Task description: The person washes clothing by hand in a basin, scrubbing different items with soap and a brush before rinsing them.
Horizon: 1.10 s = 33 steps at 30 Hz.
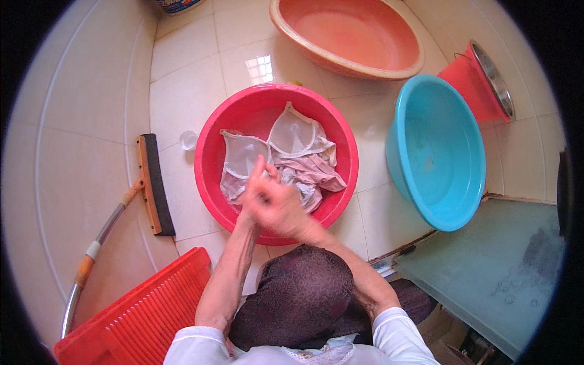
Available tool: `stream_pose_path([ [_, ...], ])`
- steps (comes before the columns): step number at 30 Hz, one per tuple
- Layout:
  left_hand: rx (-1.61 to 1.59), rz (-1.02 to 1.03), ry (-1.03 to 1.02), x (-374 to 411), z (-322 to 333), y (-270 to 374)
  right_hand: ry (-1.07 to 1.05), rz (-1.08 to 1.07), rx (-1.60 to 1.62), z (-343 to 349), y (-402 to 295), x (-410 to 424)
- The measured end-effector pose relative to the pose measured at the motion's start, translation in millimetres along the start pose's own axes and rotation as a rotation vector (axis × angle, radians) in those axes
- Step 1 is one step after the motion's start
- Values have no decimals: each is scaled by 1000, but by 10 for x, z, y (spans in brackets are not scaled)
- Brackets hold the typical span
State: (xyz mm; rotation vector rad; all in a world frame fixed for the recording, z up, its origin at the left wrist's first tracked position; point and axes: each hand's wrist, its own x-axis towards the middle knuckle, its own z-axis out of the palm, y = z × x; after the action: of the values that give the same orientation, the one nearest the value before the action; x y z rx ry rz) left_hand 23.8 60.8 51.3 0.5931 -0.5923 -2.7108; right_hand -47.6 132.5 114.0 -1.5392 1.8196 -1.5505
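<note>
Over the near half of a red plastic basin [207, 137], my left hand [251, 197] and my right hand [284, 209] are pressed together and blurred. My right hand crosses the left one and covers part of it. Whether any cloth is between them is hidden. Just beyond the fingers, a white bra [292, 132] lies with both cups spread in the basin. Pink cloth [312, 169] is crumpled to the right, beside a bunched pale grey-white cloth [305, 189] close to my right hand. These fabrics look wet.
A blue basin [435, 155] leans at the right, near a red bucket [474, 82]. An orange basin [351, 32] is tilted at the back. On the left are a sponge mop [155, 185], a red plastic washboard [146, 305] and a small clear cup [187, 140]. A frosted glass panel [483, 255] stands lower right.
</note>
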Motion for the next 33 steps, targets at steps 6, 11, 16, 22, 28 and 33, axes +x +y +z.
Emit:
stream_pose_path([
  [6, 87, 63, 507, 36, -38, -347, 246, 421, -270, 99, 339, -17],
  [11, -66, 97, 16, 65, -185, -362, 195, 241, -178, 246, 429, -217],
  [16, -178, 167, -65, 122, -166, -427, 316, 321, -326, 300, 381, -146],
  [22, 115, 60, 547, 64, -228, -453, 143, 430, -265, 229, 397, -144],
  [28, 10, 6, 565, 65, -310, -468, 136, 396, -216, 217, 351, -123],
  [33, -217, 265, -452, 58, -236, -477, 187, 43, -263, 175, 323, -35],
])
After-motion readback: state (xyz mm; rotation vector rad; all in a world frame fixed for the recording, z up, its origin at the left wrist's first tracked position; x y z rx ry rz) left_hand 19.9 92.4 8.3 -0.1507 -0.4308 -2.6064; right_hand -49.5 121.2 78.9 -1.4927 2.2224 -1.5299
